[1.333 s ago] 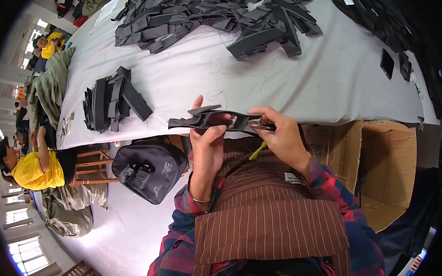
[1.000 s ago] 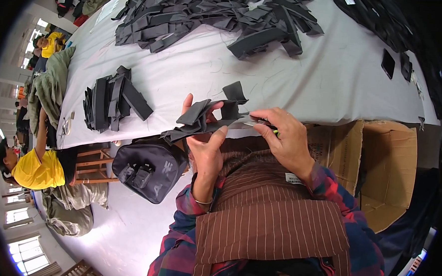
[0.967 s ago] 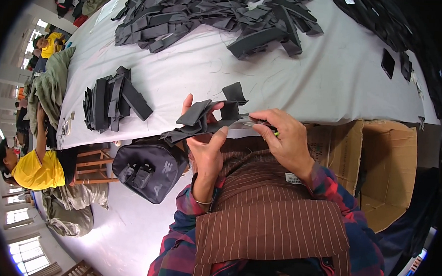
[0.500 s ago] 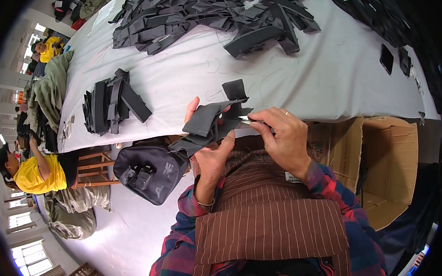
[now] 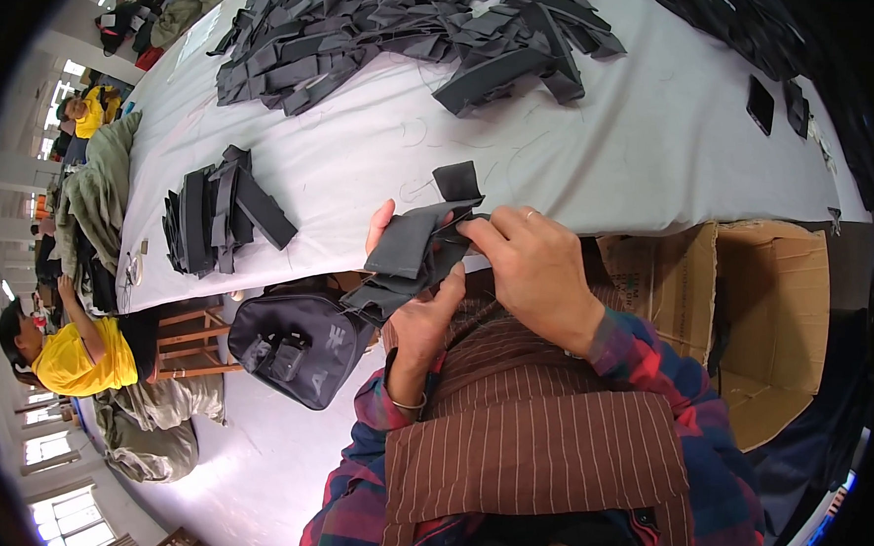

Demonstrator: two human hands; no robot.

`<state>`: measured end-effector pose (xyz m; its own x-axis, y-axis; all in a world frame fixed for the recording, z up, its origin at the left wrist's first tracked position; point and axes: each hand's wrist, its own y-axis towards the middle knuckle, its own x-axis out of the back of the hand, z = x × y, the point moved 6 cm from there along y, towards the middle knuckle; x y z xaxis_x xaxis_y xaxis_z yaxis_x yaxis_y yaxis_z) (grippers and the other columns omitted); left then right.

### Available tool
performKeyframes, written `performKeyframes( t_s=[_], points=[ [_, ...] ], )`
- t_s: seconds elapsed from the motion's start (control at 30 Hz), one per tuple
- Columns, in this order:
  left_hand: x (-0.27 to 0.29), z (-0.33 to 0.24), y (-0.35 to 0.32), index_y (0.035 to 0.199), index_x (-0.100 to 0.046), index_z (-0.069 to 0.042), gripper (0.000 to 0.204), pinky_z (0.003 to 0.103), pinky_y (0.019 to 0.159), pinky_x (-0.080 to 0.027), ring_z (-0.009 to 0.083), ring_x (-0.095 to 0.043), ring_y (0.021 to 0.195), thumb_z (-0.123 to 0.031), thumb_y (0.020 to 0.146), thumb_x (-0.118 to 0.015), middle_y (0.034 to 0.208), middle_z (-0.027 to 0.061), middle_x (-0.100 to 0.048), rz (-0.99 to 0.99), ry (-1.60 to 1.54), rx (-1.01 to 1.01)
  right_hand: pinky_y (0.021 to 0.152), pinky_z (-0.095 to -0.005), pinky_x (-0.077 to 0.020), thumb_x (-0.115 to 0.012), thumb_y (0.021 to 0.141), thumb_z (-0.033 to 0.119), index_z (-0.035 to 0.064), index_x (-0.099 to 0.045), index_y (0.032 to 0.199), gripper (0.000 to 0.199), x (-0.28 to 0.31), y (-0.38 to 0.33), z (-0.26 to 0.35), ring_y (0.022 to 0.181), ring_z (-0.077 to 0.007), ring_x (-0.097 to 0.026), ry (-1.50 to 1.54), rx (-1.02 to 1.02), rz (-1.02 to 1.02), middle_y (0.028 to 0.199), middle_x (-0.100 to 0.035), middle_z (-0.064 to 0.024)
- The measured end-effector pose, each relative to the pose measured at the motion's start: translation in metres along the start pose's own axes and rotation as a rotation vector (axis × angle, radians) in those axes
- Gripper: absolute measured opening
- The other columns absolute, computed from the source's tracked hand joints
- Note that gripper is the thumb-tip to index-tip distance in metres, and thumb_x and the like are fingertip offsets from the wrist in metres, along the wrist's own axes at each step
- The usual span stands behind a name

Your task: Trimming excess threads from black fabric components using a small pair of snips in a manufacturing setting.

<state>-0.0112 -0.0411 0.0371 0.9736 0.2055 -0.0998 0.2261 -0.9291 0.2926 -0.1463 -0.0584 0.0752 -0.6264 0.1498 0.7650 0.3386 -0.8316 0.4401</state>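
Note:
Several dark grey fabric pieces (image 5: pixel 406 242), flat and strip-like, are bunched in my left hand (image 5: pixel 425 322). Its thumb presses on them from the near side and a fingertip shows beyond their far left edge. One squarish end (image 5: pixel 459 182) sticks up from the bunch, above the table edge. My right hand (image 5: pixel 531 263) is closed, with thumb and forefinger pinched against the bunch's right edge. The small silvery pointed tool seen in that pinch half a second ago is now hidden by fingers and fabric.
On the white-covered table (image 5: pixel 353 170) lie a small stack of dark strips (image 5: pixel 225 212), a large heap of them (image 5: pixel 350 41) and a phone (image 5: pixel 760 105). A black bag (image 5: pixel 295 350) is below the edge, left; an open cardboard box (image 5: pixel 766 320), right. People in yellow (image 5: pixel 87 358) are far left.
My right hand has moved left, up against the fabric, and the silvery tip has gone out of sight. My left hand keeps hold of the pieces with little movement.

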Motion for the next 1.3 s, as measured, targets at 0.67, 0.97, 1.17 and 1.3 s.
performKeyframes(
  t_s=[0.67, 0.97, 1.17, 1.3],
  points=[
    [-0.004, 0.000, -0.002, 0.145, -0.020, -0.001, 0.083, 0.031, 0.089, -0.048, 0.0164, -0.059, 0.098, 0.012, 0.075, -0.062, 0.113, 0.0129, -0.059, 0.003, -0.040, 0.000, 0.062, -0.0385, -0.0492, -0.060, 0.079, 0.011, 0.0082, -0.060, 0.088, 0.010, -0.005, 0.008, -0.001, 0.072, -0.0259, -0.061, -0.069, 0.008, 0.038, 0.076, -0.060, -0.0069],
    [0.020, 0.020, 0.010, 0.138, -0.033, -0.003, 0.054, 0.032, 0.084, -0.054, 0.0229, -0.066, 0.095, 0.004, 0.090, -0.058, 0.110, 0.0169, -0.063, -0.038, -0.386, 0.317, 0.066, -0.0359, -0.0482, -0.063, 0.086, 0.016, 0.0093, -0.066, 0.102, 0.017, 0.009, -0.003, -0.036, 0.075, -0.0274, -0.063, 0.309, -0.239, 0.113, 0.087, -0.066, -0.0084],
    [0.001, 0.020, 0.006, 0.143, -0.024, -0.004, 0.060, 0.035, 0.085, -0.056, 0.0263, -0.066, 0.101, 0.005, 0.092, -0.054, 0.110, 0.0225, -0.064, 0.102, -0.462, 0.403, 0.071, -0.0318, -0.0480, -0.063, 0.087, 0.011, 0.0051, -0.066, 0.104, 0.018, 0.009, 0.005, -0.035, 0.079, -0.0257, -0.062, 0.413, -0.123, -0.009, 0.090, -0.066, -0.0097],
    [-0.005, 0.029, 0.000, 0.145, -0.024, -0.004, 0.062, 0.036, 0.081, -0.058, 0.0277, -0.068, 0.096, 0.008, 0.090, -0.050, 0.107, 0.0241, -0.065, 0.170, -0.461, 0.433, 0.069, -0.0347, -0.0480, -0.064, 0.085, 0.012, 0.0072, -0.066, 0.101, 0.017, 0.003, 0.008, -0.036, 0.079, -0.0263, -0.062, 0.437, -0.149, -0.030, 0.086, -0.065, -0.0080]
  ],
)
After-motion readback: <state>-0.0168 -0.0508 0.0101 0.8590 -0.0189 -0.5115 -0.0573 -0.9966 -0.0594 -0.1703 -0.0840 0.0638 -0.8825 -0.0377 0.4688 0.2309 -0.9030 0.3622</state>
